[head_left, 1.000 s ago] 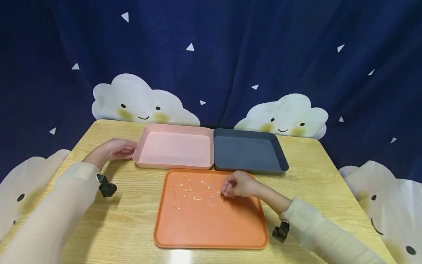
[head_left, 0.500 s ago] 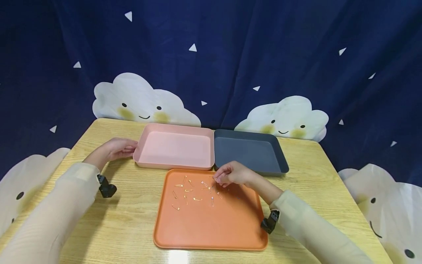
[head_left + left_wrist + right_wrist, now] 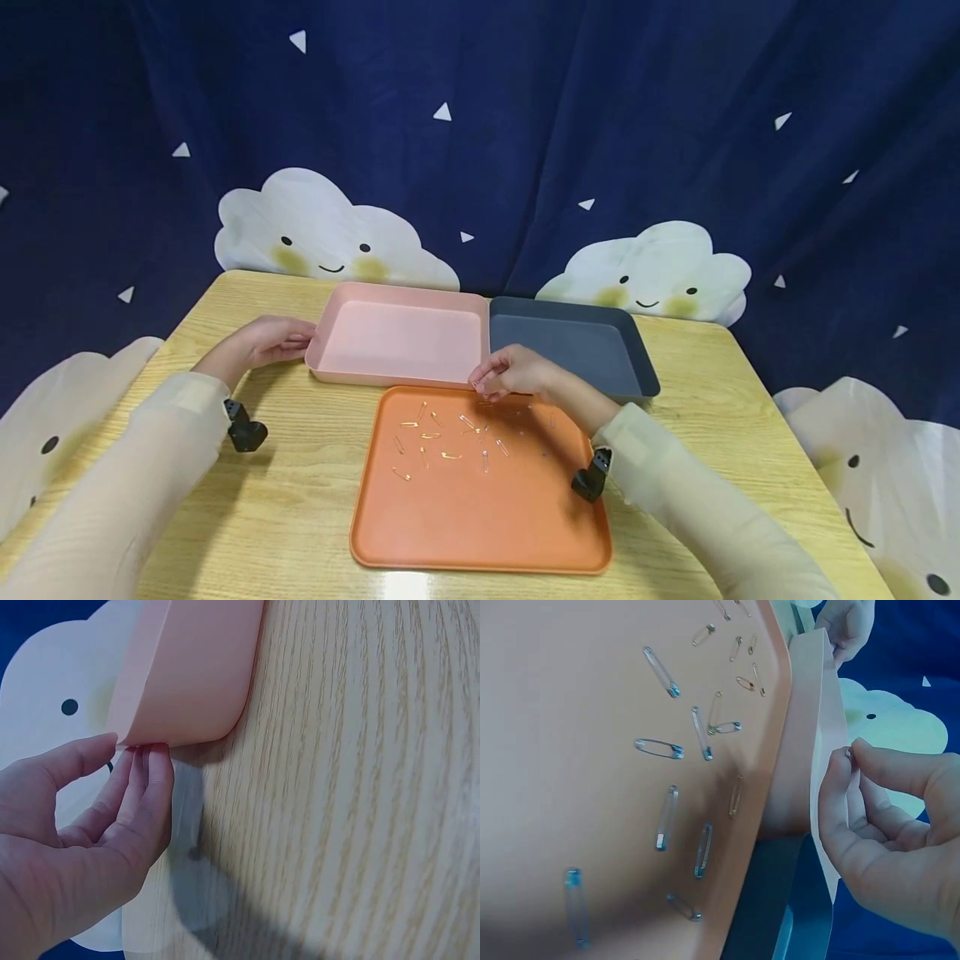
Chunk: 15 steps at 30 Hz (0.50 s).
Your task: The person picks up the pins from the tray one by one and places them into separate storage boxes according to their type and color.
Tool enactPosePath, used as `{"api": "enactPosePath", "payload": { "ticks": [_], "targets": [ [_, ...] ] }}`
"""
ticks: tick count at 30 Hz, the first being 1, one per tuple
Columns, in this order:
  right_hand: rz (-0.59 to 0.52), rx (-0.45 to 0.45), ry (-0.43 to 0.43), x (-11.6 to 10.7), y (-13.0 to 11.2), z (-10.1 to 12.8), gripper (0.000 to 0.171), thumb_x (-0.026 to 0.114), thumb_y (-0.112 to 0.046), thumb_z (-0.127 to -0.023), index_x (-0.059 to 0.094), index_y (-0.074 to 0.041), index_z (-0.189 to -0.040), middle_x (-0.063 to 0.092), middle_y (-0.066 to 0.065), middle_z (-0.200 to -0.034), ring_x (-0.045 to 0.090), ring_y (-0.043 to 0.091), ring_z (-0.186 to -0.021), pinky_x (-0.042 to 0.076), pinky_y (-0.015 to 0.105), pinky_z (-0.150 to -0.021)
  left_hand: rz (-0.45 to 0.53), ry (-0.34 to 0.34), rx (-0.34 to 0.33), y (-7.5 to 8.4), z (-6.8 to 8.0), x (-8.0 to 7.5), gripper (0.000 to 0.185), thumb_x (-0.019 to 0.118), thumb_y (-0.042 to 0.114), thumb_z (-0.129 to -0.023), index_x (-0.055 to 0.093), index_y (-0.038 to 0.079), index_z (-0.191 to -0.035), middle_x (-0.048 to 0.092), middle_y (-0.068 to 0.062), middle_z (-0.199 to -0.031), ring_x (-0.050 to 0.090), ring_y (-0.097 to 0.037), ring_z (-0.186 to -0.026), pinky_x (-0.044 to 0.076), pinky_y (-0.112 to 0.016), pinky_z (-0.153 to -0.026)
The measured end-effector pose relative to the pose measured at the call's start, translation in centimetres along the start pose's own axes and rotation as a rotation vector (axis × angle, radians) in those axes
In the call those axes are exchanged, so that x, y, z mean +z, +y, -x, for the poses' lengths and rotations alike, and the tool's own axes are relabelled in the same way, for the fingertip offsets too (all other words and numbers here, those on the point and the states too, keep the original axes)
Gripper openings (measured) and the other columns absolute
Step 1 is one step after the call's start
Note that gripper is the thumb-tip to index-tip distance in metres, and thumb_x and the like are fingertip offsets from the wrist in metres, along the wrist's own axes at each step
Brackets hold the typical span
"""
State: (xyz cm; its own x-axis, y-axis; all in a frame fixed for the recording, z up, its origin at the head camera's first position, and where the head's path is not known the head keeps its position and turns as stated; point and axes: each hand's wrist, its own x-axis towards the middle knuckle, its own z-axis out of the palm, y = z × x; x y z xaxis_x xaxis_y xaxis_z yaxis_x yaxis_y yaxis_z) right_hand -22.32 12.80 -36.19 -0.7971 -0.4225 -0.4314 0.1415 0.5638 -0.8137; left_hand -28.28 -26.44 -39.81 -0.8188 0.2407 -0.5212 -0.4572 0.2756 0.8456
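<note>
1. One orange tray (image 3: 480, 517) is set on the wooden table (image 3: 300, 500), nearest the person; it serves as the landmark for all entries below.
2. Many safety pins (image 3: 450, 433), gold and silver, are scattered across the far half of the orange tray; they are seen close up in the right wrist view (image 3: 660, 746).
3. One right hand (image 3: 510, 375) is held over the far edge of the orange tray, fingers curled; a small safety pin (image 3: 849, 753) is pinched between thumb and fingertip, only its metal end being visible.
4. One pink tray (image 3: 401, 337) is placed just beyond the orange tray, to the far left.
5. One dark grey tray (image 3: 570, 346) is placed just beyond the orange tray, to the far right, touching the pink tray.
6. One left hand (image 3: 262, 342) is laid left of the pink tray, well apart from the orange tray; its straight fingertips (image 3: 150, 761) are pressed against the pink tray's corner (image 3: 187, 682), nothing being grasped.
</note>
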Motion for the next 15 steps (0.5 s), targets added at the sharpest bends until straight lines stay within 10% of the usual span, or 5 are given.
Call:
{"api": "enactPosePath", "payload": {
  "ticks": [8,15],
  "targets": [
    [0.022,0.021,0.01,-0.3,-1.1,-1.8,0.028,0.063,0.002,-0.087,0.063,0.01,-0.113,0.069,0.025,-0.103,0.071,0.028,-0.09,0.059,0.04,-0.089,-0.015,-0.001,-0.002,0.1,-0.1,-0.1,0.06,0.047,0.02,-0.1,0.024,-0.009,-0.147,0.063,0.015,-0.082,0.062,0.003,-0.079,0.056,-0.015,-0.082],
    [0.059,0.028,0.016,-0.5,-2.1,-3.6,0.027,0.063,0.001,-0.087,0.064,0.008,-0.113,0.071,0.019,-0.094,0.064,0.011,-0.068,0.061,0.03,-0.08,-0.002,-0.01,0.004,-0.1,-0.1,-0.2,0.061,0.048,0.019,-0.1,0.023,-0.01,-0.147,0.063,0.014,-0.084,0.062,0.003,-0.08,0.056,-0.015,-0.083]
  ]
}}
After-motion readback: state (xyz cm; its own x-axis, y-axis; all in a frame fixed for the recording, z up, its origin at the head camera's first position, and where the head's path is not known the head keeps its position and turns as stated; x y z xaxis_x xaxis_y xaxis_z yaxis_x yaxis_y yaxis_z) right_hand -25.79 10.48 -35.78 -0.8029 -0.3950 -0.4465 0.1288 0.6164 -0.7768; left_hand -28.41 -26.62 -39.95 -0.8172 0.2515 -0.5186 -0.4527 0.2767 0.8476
